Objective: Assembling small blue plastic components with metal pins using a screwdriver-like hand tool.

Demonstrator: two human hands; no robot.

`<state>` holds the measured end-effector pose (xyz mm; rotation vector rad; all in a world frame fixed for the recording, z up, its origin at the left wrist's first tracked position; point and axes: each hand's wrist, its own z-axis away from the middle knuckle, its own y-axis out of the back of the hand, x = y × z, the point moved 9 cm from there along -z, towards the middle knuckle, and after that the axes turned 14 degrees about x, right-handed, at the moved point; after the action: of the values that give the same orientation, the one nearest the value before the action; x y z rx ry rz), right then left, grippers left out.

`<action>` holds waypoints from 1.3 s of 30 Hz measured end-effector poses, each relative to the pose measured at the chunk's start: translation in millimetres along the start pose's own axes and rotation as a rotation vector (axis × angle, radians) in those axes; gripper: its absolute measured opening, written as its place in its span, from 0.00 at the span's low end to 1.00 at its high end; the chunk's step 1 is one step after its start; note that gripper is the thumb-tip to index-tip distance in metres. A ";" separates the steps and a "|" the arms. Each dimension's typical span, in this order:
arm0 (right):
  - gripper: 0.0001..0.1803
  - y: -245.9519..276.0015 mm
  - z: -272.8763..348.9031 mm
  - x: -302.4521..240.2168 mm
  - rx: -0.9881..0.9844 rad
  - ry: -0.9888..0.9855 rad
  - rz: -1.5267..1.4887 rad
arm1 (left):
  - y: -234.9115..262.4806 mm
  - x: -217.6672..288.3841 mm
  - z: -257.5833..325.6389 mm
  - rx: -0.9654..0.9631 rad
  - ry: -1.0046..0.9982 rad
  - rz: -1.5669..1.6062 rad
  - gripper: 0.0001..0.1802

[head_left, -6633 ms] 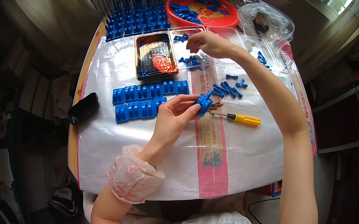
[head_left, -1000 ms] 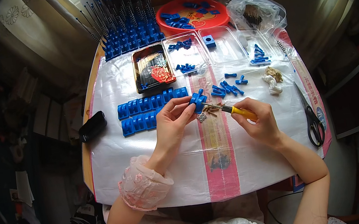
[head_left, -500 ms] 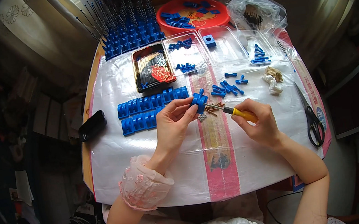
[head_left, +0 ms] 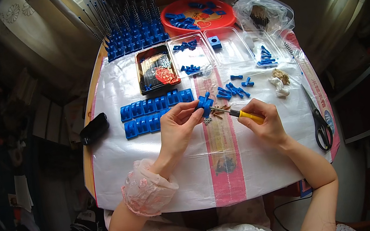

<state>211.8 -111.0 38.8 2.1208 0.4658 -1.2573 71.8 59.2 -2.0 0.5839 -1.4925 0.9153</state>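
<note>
My left hand pinches a blue plastic part above the middle of the table. My right hand is wrapped round a screwdriver with a yellow and black handle. Its shaft points left and its tip meets the right side of the blue part; the exact contact is too small to make out. Brass-coloured screws and small silver nuts lie just under the part. Left of my left hand stand two rows of blue curved parts. Several small blue pieces are scattered beyond the screwdriver.
Farther back stand a black tray, clear plastic boxes, a red basin and a plastic bag. Blue pieces with springs crowd the far left. Scissors lie right, a black case left, crumpled tissue at right.
Both hands keep nearly the same position, with the screwdriver still against the blue part. The fingers of my right hand have shifted slightly on the handle.
</note>
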 end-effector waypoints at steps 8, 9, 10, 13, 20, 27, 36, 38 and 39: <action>0.08 -4.0 1.4 15.5 -0.059 -0.176 -0.109 | -1.3 0.1 0.9 -0.005 0.015 0.017 0.12; 0.09 -5.0 2.2 19.9 -0.084 -0.222 -0.123 | -1.6 -0.2 0.8 -0.004 0.018 0.014 0.12; 0.09 -7.3 3.2 23.5 -0.110 -0.267 -0.139 | -1.6 -0.3 0.9 -0.007 0.015 0.020 0.12; 0.09 -12.2 6.0 23.1 -0.153 -0.378 -0.192 | -1.8 -0.6 0.8 -0.012 0.006 0.030 0.12; 0.09 -13.0 7.0 25.2 -0.155 -0.357 -0.194 | -3.1 0.0 2.0 -0.023 0.008 0.025 0.12; 0.09 -13.1 7.0 25.7 -0.153 -0.349 -0.188 | -3.3 0.4 2.2 -0.018 0.008 0.019 0.12; 0.09 -14.0 7.4 25.8 -0.157 -0.352 -0.197 | -2.5 -1.2 1.9 -0.011 0.010 0.008 0.12; 0.09 -14.3 7.8 27.1 -0.159 -0.357 -0.201 | -3.1 -2.5 2.0 -0.026 0.016 0.002 0.13; 0.09 -14.3 7.8 27.8 -0.160 -0.358 -0.201 | -3.4 -3.0 2.0 -0.033 0.020 -0.001 0.13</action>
<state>211.8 -105.9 7.0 1.7011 0.6088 -1.6160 73.8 55.2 -4.1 0.5500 -1.4867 0.8913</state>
